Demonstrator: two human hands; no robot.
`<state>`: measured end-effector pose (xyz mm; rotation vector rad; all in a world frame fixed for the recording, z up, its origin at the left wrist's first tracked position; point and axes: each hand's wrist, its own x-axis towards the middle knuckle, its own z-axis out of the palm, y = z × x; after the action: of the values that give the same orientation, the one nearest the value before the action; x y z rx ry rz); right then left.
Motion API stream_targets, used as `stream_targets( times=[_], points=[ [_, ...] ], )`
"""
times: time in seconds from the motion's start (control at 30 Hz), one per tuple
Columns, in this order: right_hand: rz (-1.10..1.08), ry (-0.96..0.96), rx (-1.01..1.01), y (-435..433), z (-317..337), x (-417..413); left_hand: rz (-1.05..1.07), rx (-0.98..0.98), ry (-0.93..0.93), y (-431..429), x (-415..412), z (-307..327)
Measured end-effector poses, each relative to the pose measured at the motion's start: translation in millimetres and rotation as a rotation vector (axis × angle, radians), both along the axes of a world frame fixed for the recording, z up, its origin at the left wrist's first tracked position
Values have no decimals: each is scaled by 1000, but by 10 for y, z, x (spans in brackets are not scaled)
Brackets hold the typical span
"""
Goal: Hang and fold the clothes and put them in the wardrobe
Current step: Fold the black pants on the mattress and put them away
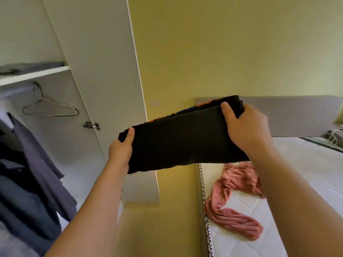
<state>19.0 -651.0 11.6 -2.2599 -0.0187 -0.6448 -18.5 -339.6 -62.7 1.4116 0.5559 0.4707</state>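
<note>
No writing can be read

The folded black garment [185, 141] shows a strip of orange, red and blue print [204, 104] along its upper fold. The print is blurred and mostly tucked in, so no letter, number or brand can be made out.
</note>
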Motion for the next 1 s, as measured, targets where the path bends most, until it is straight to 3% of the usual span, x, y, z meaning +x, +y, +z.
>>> stream_targets(
  times=[0.23,0.57,1.0],
  points=[
    [236,-145,179,869,561,864,233,165,-117,858,423,918],
    [629,-210,306,2818,1093,1809,601,374,-246,2273,168,1832],
    [1011,-297,352,4928,1666,2739,955,582,-156,3487,101,2718]
  ],
)
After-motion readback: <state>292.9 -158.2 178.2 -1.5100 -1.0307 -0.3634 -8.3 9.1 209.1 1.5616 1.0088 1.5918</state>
